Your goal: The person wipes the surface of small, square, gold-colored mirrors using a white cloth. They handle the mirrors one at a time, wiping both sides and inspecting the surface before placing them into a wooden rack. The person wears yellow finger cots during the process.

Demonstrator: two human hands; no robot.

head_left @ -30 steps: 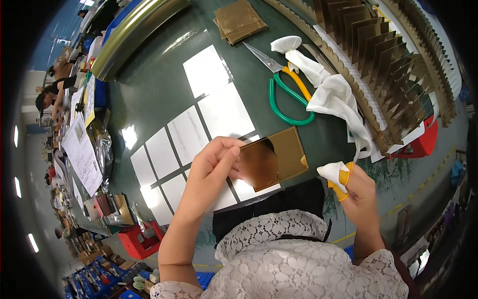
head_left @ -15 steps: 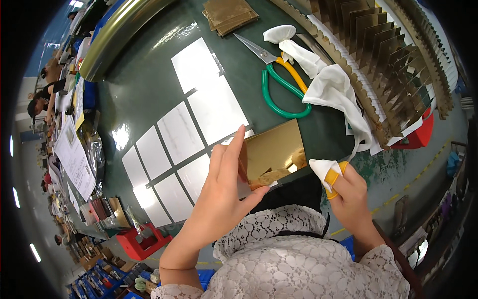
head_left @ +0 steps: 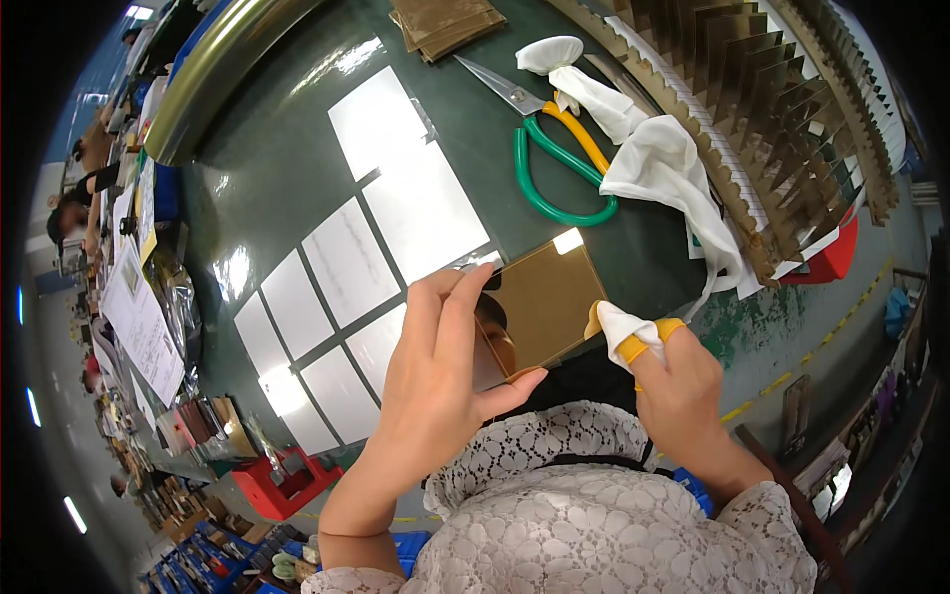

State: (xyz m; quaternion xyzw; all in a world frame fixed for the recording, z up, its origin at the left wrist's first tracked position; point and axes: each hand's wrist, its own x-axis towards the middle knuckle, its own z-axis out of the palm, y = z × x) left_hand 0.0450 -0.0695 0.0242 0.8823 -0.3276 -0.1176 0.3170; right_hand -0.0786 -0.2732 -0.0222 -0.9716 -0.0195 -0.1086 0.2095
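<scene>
My left hand grips a gold, mirror-like plate by its left side, fingers at the far edge and thumb at the near one. The plate is tilted above the table's near edge and reflects part of a person. In my right hand is a white cloth, bunched over the fingertips with yellow bands round the fingers. Its tip lies at the plate's right corner; whether it touches, I cannot tell. Scissors with green and yellow handles lie beyond the plate, beside a crumpled white cloth strip.
Several white rectangular panels lie in rows on the dark green table. Brown plates are stacked at the far side. A rack of upright brown plates stands at right. A large gold roll lies at far left.
The gold plate has tilted, so its reflection differs. My right hand has moved slightly left and up, bringing the white cloth to the plate's corner.
</scene>
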